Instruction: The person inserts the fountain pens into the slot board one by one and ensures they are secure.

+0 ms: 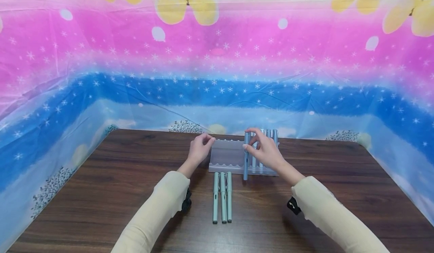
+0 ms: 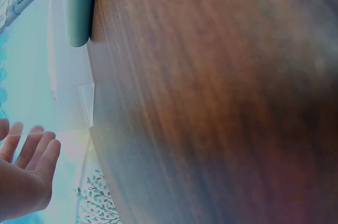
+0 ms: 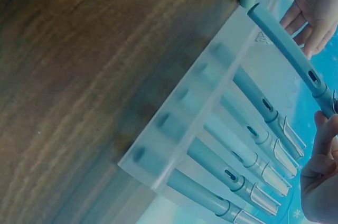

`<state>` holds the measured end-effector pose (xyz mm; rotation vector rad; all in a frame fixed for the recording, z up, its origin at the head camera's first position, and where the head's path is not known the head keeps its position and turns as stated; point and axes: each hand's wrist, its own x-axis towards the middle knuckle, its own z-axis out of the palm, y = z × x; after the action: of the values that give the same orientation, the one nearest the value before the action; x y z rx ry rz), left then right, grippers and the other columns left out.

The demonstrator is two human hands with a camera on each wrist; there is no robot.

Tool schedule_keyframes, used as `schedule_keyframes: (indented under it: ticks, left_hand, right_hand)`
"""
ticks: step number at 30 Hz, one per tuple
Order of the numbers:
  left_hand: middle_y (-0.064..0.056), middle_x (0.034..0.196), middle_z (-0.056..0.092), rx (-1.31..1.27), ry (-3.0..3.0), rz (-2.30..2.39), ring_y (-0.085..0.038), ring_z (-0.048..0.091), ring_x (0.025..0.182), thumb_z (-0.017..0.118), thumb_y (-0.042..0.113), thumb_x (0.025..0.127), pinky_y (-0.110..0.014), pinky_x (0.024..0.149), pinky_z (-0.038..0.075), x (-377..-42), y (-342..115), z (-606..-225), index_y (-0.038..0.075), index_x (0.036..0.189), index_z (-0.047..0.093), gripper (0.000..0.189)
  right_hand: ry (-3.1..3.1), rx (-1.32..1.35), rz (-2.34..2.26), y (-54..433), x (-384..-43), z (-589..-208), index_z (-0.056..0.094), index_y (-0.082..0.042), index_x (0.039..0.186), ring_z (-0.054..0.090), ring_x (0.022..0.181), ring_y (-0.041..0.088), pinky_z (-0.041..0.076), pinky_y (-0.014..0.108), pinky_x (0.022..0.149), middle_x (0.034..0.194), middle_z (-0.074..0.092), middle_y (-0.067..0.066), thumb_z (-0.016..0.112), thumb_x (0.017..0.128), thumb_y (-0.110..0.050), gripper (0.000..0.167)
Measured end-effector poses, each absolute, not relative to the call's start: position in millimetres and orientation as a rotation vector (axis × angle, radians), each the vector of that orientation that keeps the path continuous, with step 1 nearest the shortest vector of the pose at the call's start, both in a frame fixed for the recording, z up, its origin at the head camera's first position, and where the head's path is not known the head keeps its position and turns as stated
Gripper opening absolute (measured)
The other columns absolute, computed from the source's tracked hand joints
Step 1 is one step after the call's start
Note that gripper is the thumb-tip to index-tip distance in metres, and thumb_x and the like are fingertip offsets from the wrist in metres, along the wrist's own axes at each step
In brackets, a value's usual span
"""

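A translucent pen rack (image 1: 226, 154) with notched edges stands near the table's far side. My left hand (image 1: 200, 148) pinches its upper left corner between thumb and fingers; in the left wrist view the fingers of that hand (image 2: 45, 152) show at the clear edge. My right hand (image 1: 266, 153) holds a blue fountain pen (image 1: 245, 166) by its capped upper end, upright in front of the rack. In the right wrist view this pen (image 3: 288, 49) is tilted, its lower end free of the slots. Several blue pens (image 3: 206, 166) stand caps up in the rack's right slots.
Three pale green pens (image 1: 223, 198) lie side by side on the brown wooden table (image 1: 152, 223), just in front of the rack. A patterned cloth (image 1: 190, 91) hangs round the table's far and side edges. Black straps sit at both wrists.
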<state>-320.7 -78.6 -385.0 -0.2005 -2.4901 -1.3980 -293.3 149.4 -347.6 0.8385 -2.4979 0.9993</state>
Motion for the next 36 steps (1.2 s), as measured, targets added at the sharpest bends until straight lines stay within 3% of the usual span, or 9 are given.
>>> schedule_keyframes:
  ticks: [18, 36]
  left_hand:
    - [-0.010, 0.099, 0.062, -0.194, -2.490, -1.375, -0.024, 0.054, 0.097, 0.054, 0.020, 0.088, -0.037, 0.084, 0.040, -320, -78, -384, 0.004, 0.092, 0.062, 0.019]
    - [-0.009, 0.097, 0.062, -0.183, -2.491, -1.373, -0.023, 0.055, 0.094, 0.054, 0.020, 0.088, -0.036, 0.082, 0.042, -323, -78, -386, 0.004, 0.091, 0.062, 0.018]
  right_hand:
    - [-2.311, 0.748, 0.919, 144, -303, -341, 0.044, -0.016, 0.122, 0.042, 0.044, 0.011, 0.032, 0.028, 0.037, 0.078, 0.060, -0.002, 0.060, 0.085, -0.023, 0.041]
    - [-2.270, 0.719, 0.832, 139, -302, -360, 0.044, -0.017, 0.122, 0.038, 0.046, 0.005, 0.031, 0.025, 0.038, 0.080, 0.058, -0.002, 0.061, 0.084, -0.021, 0.042]
